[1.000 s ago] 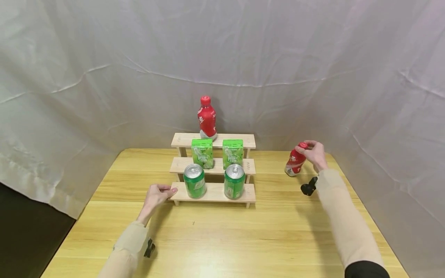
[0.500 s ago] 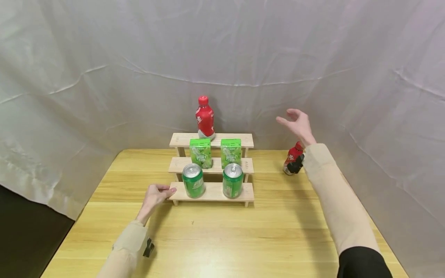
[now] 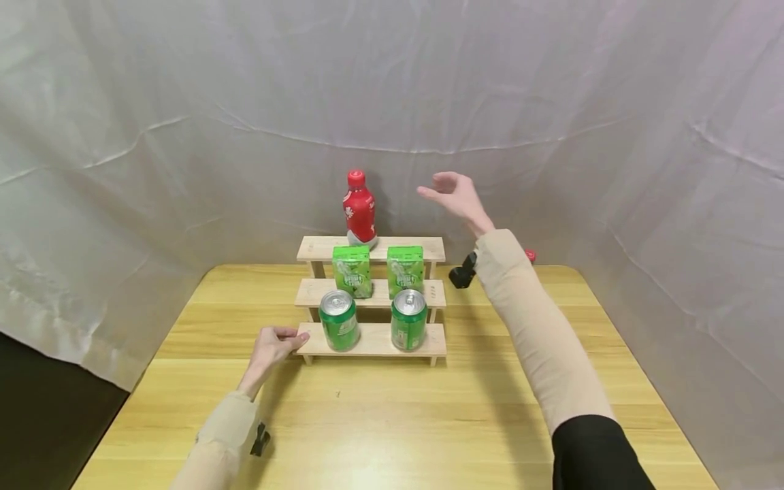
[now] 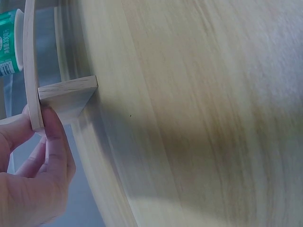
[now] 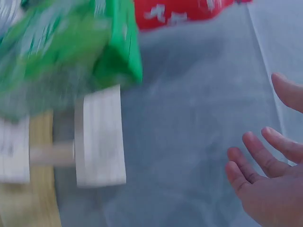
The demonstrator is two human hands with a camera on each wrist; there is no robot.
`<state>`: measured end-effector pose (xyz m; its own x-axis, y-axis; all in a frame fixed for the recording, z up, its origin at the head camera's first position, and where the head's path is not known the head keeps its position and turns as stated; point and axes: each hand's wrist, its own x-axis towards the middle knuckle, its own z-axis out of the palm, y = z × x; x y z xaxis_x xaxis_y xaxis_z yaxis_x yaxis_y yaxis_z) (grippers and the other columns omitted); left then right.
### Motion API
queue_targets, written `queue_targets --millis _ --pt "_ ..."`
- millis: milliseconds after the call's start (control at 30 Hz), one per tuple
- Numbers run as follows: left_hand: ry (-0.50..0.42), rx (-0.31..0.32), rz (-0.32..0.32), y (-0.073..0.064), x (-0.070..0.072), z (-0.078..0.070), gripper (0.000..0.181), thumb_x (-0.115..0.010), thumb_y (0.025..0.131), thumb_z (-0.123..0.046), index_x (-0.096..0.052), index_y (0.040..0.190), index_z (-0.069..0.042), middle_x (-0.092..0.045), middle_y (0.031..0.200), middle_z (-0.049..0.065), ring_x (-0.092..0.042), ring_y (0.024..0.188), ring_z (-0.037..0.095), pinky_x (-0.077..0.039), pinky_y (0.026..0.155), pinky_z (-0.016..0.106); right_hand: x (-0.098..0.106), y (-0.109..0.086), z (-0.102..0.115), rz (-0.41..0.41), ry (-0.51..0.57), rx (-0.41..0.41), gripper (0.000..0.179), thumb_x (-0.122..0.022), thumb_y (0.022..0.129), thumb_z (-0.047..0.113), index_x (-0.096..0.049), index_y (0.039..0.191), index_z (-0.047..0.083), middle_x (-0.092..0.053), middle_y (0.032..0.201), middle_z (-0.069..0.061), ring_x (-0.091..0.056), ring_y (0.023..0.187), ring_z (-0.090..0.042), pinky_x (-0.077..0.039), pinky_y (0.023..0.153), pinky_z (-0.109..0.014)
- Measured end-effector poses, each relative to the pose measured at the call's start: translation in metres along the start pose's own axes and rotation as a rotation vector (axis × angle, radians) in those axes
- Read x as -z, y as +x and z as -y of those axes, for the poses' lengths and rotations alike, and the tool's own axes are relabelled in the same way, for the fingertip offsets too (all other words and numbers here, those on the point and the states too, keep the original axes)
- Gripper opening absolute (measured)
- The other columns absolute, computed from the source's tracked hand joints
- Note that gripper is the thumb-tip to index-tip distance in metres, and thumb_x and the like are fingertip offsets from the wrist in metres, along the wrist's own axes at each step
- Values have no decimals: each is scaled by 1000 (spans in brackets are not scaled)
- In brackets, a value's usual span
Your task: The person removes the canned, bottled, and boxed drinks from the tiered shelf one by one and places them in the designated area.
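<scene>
1. The tiered wooden stand [image 3: 376, 338] is between my hands on the worktop [image 3: 380, 429]: its lowest board meets my left hand [image 3: 273, 347], and its top board lies below and to the left of my right hand [image 3: 459, 197].
2. On the top board, left of its middle, a red bottle [image 3: 360, 212] stands upright. My right hand is near it on its right side, with a gap between them.
3. Two green cartons stand on the middle board, the left carton [image 3: 352, 272] below the bottle and the right carton [image 3: 405, 269] spaced apart from it.
4. Two green cans stand on the lowest board, the left can [image 3: 339, 323] nearer my left hand, the right can [image 3: 408, 323] farther along.
5. With my left hand I pinch the left end of that lowest board: thumb on the upper face, fingers under it beside the leg [image 4: 71, 97].
6. My right hand is raised in the air, thumb and fingers loosely spread with a wide gap between them, apart from the stand and everything on it.
7. A red cap [image 3: 530, 256] peeks out beyond my right sleeve [image 3: 545, 333]; whatever is below it is hidden.
</scene>
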<state>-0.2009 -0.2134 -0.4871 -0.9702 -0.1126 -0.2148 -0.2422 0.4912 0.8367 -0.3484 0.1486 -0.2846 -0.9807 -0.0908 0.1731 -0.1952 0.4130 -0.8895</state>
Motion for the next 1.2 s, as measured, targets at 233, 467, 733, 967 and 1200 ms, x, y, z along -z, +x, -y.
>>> queue_targets --millis 233,467,733,967,1200 --pt "-4 -15 6 0 0 1 48 -72 93 -21 -61 121 16 -69 113 33 -70 84 20 -61 81 36 -40 2 19 84 35 1 61 -73 92 26 -51 142 0 -57 143 -20 -52 134 -32 -43 115 -43" --pt "-8 -8 -1 0 0 2 46 -73 92 -20 -62 120 15 -70 112 32 -69 82 17 -61 79 33 -70 2 32 164 81 13 59 -70 94 27 -50 143 2 -57 142 -18 -52 133 -32 -45 114 -46" --pt "-16 -3 -15 -1 -1 2 45 -74 91 -20 -64 116 15 -72 105 29 -65 77 13 -60 75 31 -90 7 42 211 66 26 56 -65 98 25 -48 146 5 -55 146 -17 -50 135 -31 -45 114 -45" --pt "-28 0 -10 0 0 2 44 -73 92 -20 -64 117 15 -72 105 29 -65 77 12 -59 75 30 -98 9 44 210 83 28 51 -63 99 23 -50 145 5 -56 144 -16 -52 132 -30 -47 112 -45" --pt "-25 2 -12 -2 0 1 46 -74 92 -22 -64 117 14 -72 107 29 -66 79 12 -59 75 30 -104 11 45 199 99 58 45 -62 100 20 -54 139 1 -61 138 -18 -55 129 -31 -47 112 -44"
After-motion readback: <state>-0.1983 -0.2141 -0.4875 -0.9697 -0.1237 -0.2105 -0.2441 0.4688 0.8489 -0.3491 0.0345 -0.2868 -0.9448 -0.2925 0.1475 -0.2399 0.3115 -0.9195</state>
